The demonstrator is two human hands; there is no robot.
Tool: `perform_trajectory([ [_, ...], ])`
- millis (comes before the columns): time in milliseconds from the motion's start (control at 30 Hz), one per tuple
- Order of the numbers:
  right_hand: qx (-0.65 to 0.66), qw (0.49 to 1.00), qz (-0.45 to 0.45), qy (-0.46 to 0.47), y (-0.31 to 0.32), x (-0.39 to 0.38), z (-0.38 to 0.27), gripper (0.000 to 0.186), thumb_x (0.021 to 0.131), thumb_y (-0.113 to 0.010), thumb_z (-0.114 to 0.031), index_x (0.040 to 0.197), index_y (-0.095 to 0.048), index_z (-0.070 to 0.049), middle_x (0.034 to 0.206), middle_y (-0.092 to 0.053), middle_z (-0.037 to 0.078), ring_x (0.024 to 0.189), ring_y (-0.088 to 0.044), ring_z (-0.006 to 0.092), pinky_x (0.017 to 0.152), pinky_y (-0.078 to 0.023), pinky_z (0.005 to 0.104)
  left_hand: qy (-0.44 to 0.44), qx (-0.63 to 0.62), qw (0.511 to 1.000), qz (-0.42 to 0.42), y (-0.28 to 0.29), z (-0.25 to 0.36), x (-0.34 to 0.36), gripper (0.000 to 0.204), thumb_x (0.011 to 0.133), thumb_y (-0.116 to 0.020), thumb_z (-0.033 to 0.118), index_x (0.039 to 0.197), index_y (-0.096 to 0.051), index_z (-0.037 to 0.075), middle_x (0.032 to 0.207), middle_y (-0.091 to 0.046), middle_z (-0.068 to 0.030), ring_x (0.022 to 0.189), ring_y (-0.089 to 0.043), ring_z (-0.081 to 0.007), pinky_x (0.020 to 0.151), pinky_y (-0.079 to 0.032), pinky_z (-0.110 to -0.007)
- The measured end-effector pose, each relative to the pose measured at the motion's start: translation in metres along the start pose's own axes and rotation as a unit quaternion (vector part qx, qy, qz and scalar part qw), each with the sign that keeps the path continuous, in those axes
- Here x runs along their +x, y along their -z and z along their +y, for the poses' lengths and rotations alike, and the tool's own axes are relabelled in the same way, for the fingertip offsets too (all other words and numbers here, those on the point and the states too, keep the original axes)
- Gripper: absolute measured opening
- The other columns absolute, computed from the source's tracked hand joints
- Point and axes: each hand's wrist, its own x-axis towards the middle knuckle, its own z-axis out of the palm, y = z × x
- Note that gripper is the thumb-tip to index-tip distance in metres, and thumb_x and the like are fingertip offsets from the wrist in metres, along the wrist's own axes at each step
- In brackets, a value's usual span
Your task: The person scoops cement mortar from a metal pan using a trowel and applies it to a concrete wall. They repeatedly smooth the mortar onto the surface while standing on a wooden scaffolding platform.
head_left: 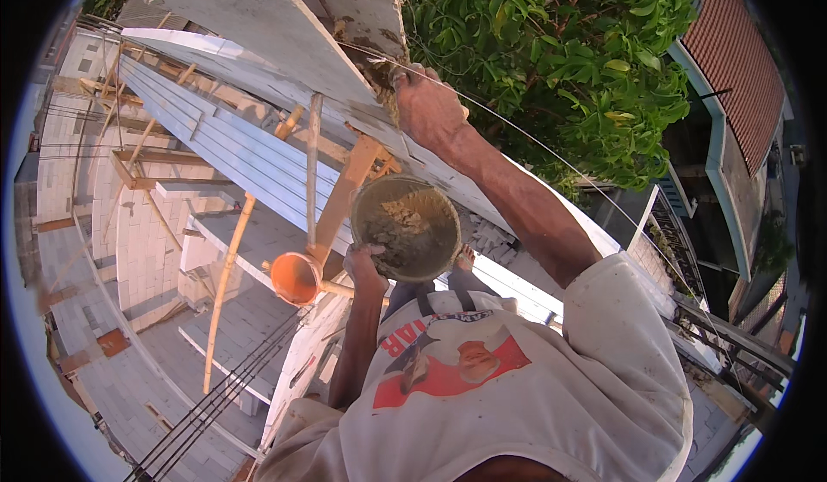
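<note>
My left hand (365, 263) grips the near left rim of a dark round bucket (453, 249) in front of my body. Grey-brown mortar (405, 223) lies inside it, heaped toward the far side. Farther off, my right hand (424, 103) is curled at the edge of an upright pale board (284, 30), where rough mortar (379, 77) sits in the gap beside a second board (362, 0). Whatever its fingers hold, if anything, is hidden. A thin string (525, 133) runs past this hand.
An orange bucket (295, 277) stands left of the dark one, near a wooden post (346, 191). Long metal sheets (215, 137), bamboo poles (226, 292) and dark rebar (215, 400) lie to the left, above a lower level. Leafy branches (551, 68) crowd the right side.
</note>
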Motion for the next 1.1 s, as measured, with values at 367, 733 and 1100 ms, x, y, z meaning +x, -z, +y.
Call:
perform_trajectory([
  [367, 0.155, 0.956, -0.189, -0.164, 0.062, -0.213, 0.027, 0.032, 0.082, -0.068, -0.017, 0.108, -0.062, 0.001, 0.105, -0.061, 0.022, 0.089, -0.065, 0.0414, 0.078, -0.056, 0.0474, -0.210, 0.095, 0.970, -0.079, -0.039, 0.027, -0.042, 0.020, 0.070, -0.056, -0.004, 0.089, -0.059, -0.001, 0.077, -0.061, -0.0057, 0.069, -0.056, -0.0157, 0.070, -0.048, -0.030],
  [733, 0.088, 0.961, -0.255, -0.056, -0.010, -0.207, -0.010, 0.034, 0.082, -0.058, -0.010, 0.114, -0.059, 0.002, 0.111, -0.060, 0.024, 0.084, -0.070, 0.0397, 0.070, -0.058, 0.0491, -0.324, 0.175, 0.898, -0.242, -0.050, 0.071, -0.042, 0.025, 0.068, -0.053, -0.003, 0.092, -0.058, 0.000, 0.074, -0.061, -0.0033, 0.059, -0.057, -0.0117, 0.055, -0.049, -0.024],
  [1100, 0.040, 0.978, -0.197, 0.053, 0.040, -0.201, -0.018, 0.034, 0.081, -0.059, -0.009, 0.114, -0.063, 0.001, 0.110, -0.062, 0.019, 0.075, -0.070, 0.0328, 0.064, -0.059, 0.0466, -0.398, 0.115, 0.895, -0.163, -0.034, 0.071, -0.034, 0.019, 0.065, -0.056, 0.000, 0.083, -0.054, 0.000, 0.071, -0.057, -0.0040, 0.056, -0.054, -0.0116, 0.056, -0.046, -0.023],
])
